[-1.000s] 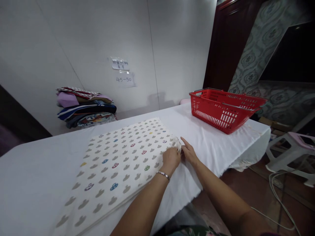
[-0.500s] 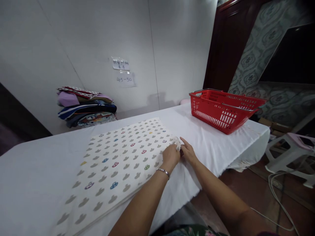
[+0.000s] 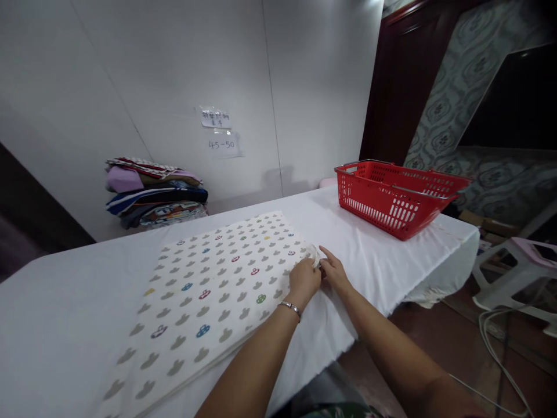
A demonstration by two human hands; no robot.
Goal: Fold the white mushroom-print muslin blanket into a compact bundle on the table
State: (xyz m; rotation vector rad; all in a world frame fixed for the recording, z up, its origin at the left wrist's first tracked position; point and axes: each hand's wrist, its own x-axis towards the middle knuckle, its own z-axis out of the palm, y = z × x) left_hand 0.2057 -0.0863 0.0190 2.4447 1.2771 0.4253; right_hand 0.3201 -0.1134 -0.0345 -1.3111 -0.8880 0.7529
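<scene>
A white cloth printed with grey mouse-head shapes and a few coloured ones [image 3: 224, 284] lies flat and folded in layers on the white-covered table. At its right edge, my left hand [image 3: 305, 280] is closed on a bunched bit of the cloth; a bracelet circles that wrist. My right hand [image 3: 335, 271] meets it from the right, index finger stretched forward and the other fingers curled in at the same bunched edge. The fingertips of both hands are partly hidden, so the exact grip of the right is hard to see.
A red plastic basket [image 3: 391, 200] with metal handles stands at the table's back right. Several folded clothes [image 3: 156, 191] are stacked at the back left by the wall. A white stool [image 3: 513, 278] and cables are on the floor to the right.
Both hands stay at the cloth's right edge, with hardly any movement. The whole view has shifted slightly.
</scene>
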